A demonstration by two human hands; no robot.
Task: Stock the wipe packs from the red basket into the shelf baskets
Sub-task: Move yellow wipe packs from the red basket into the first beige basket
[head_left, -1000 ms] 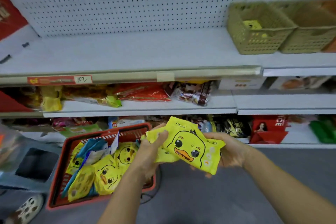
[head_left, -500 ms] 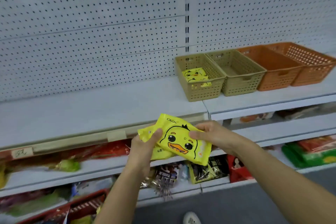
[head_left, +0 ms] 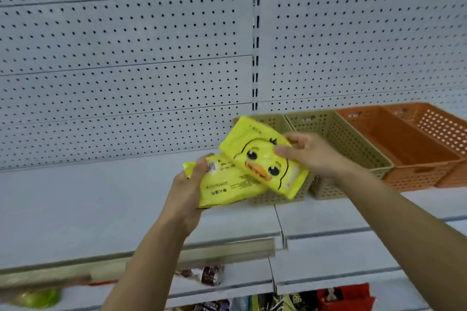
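Two yellow wipe packs are held up in front of the shelf. My right hand (head_left: 309,153) grips the duck-face pack (head_left: 262,159) by its upper right edge, tilted, right in front of the leftmost tan basket (head_left: 273,121). My left hand (head_left: 188,184) holds the second pack (head_left: 227,185), back side up with printed text, just below and left of the first. The two packs overlap. The red basket is out of view.
A second tan basket (head_left: 348,139) and two orange baskets (head_left: 404,149) stand in a row to the right on the white shelf (head_left: 88,204). Pegboard backs the shelf. Lower shelves hold snack packets (head_left: 207,274) and a red box (head_left: 346,296).
The view rose from the red basket to the shelf. Both hands lifted the packs up and right toward the leftmost tan basket, and the packs have slid apart, one per hand.
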